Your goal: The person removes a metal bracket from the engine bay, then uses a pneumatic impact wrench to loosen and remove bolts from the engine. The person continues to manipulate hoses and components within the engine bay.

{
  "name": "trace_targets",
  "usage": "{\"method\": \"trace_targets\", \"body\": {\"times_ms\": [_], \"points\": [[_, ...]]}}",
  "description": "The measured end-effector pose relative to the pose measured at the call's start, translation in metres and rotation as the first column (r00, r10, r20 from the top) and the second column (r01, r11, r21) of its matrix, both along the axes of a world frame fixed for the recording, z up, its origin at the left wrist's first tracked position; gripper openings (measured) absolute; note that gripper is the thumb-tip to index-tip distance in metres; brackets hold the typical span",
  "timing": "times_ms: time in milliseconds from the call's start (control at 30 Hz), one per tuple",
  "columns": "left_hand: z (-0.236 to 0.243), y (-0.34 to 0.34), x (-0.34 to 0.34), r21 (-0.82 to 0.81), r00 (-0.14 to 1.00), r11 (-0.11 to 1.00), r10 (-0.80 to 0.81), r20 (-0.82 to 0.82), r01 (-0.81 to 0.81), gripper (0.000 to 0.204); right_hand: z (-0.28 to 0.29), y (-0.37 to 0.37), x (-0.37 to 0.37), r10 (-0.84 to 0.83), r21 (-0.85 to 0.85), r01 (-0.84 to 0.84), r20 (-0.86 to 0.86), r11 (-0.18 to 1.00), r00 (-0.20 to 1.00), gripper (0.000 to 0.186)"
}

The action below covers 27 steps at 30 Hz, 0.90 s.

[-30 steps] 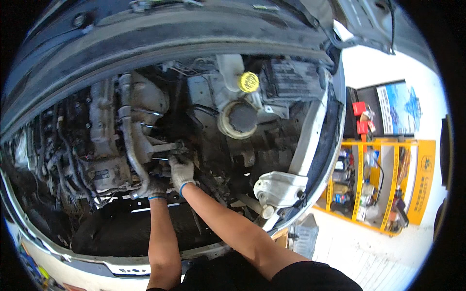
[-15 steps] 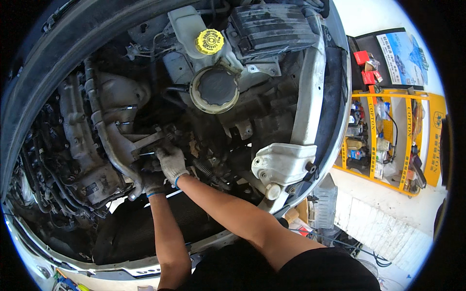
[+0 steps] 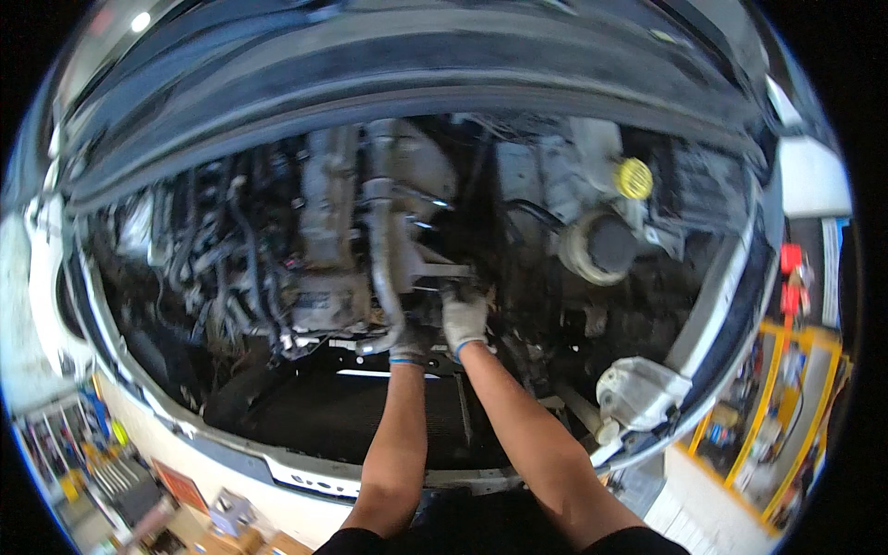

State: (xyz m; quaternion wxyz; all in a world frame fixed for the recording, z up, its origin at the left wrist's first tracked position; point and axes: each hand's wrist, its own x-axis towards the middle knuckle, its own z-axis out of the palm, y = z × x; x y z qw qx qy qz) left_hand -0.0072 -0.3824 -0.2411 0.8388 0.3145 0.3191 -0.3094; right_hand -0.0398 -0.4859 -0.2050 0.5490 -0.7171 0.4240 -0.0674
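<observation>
In the head view, my left hand (image 3: 407, 348), in a grey knit glove with a blue cuff, reaches beneath the curved metal pipe (image 3: 385, 259); its fingers are hidden. Just right of it, my right hand (image 3: 465, 317), similarly gloved, has its fingers curled at a thin silvery piece below a metal bracket (image 3: 439, 270); what it grips is too blurred to name. Both hands are inside an engine bay, beside the dusty engine block (image 3: 326, 199) and above the dark radiator (image 3: 277, 412). A yellow-capped reservoir (image 3: 632, 178) and a round black-lidded container (image 3: 610, 242) sit to their right.
The raised hood (image 3: 388, 55) arches over the bay. A white metal mount (image 3: 638, 388) is at the right front. Beyond the car are a yellow rack (image 3: 746, 435) of bottles at right, a tool trolley (image 3: 125, 481) and cardboard boxes (image 3: 227, 541) at lower left.
The view has swung, so the engine bay appears farther right, and the lower-left floor items show more. Both hands stay at the same spot on the engine.
</observation>
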Motion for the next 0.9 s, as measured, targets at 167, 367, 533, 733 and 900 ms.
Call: {"method": "trace_targets", "body": {"times_ms": [167,367,533,733,900], "points": [[-0.019,-0.003,0.000,-0.141,0.992,0.989,0.035,-0.119,-0.051,0.056,-0.026,-0.011,0.000,-0.006,0.136,-0.003,0.062,0.991,0.998,0.028],[-0.031,-0.012,0.003,-0.277,0.946,0.924,0.303,0.116,-0.262,0.046,-0.011,-0.034,-0.001,-0.066,0.606,0.083,-0.051,0.791,0.997,0.029],[-0.006,-0.019,0.003,-0.202,0.953,0.931,0.296,-0.067,-0.303,0.033,-0.030,-0.037,0.003,-0.065,0.879,0.095,-0.074,0.468,0.995,0.029],[0.013,-0.009,0.009,-0.121,0.980,0.976,0.189,0.061,-0.181,0.030,-0.085,-0.035,0.004,0.312,0.424,-0.280,-0.007,0.862,0.950,0.083],[0.016,-0.009,0.008,-0.127,0.971,0.972,0.211,0.116,-0.197,0.040,-0.074,-0.026,0.007,0.228,0.509,-0.255,0.117,0.822,0.967,0.070]]}}
